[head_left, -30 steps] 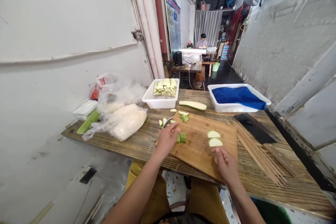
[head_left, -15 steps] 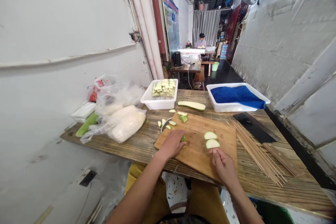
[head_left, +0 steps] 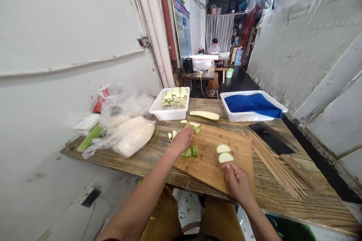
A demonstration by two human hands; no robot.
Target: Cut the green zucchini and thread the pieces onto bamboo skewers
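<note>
A worker's right hand [head_left: 237, 179] pinches two seemingly skewered zucchini slices [head_left: 226, 157] pointing forward over a cutting board [head_left: 207, 169]; green-skinned pieces [head_left: 197, 130] lie just beyond the nearer left hand [head_left: 183, 140], its grip unclear.

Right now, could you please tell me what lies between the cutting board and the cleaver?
In the head view, thin wooden sticks lie between the cutting board and the cleaver.
</note>
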